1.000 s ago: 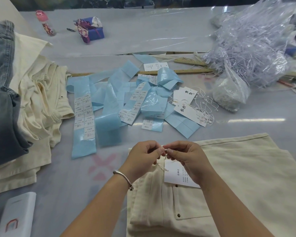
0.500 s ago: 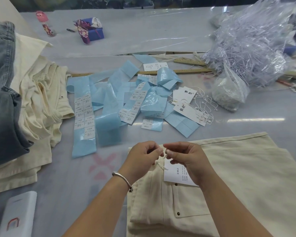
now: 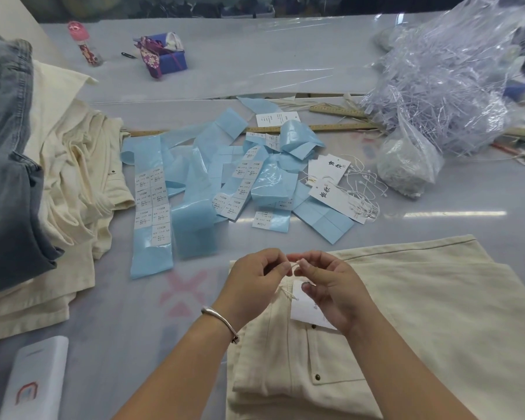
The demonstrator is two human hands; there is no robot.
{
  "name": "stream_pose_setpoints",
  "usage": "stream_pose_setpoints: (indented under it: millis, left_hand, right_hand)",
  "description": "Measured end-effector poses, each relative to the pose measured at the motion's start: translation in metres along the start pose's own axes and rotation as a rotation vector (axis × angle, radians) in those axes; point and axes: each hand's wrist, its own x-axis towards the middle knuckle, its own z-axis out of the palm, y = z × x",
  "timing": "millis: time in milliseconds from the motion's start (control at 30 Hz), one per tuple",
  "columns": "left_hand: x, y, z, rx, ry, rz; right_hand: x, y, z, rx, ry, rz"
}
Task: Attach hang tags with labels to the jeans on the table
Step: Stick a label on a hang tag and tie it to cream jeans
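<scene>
1. Above the folded cream jeans (image 3: 406,313), both hands pinch a thin white string (image 3: 295,263): left hand (image 3: 255,280) and right hand (image 3: 331,286), fingers curled.
2. Its hang tag (image 3: 299,307) lies on the jeans, under the right hand.
3. If either pinch slackens, the string could slip free and leave the tag unfastened.
4. Spare tags (image 3: 331,189) lie well apart on the table (image 3: 437,213).

We find open table (image 3: 128,316) to the left of the folded cream jeans (image 3: 422,313), between them and the heaped garments (image 3: 58,183). Ahead, the blue label strips (image 3: 194,189) and the hang tags (image 3: 331,183) with loose strings block the middle. Beyond them, bare surface lies past the wooden ruler (image 3: 331,127), and the plastic bag heap (image 3: 449,86) crowds the far right.
</scene>
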Motion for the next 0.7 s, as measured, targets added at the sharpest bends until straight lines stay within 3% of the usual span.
stream_pose_setpoints:
  millis: [333, 700]
  left_hand:
    - [0.0020, 0.0062, 0.0002, -0.059, 0.006, 0.025]
    - [-0.0003, 0.0073, 0.0030, -0.241, -0.028, -0.097]
  right_hand:
    - [0.0012, -0.0036, 0.0058, 0.223, -0.034, 0.120]
    - [0.0019, -0.0091, 0.0024, 0.063, -0.080, 0.059]
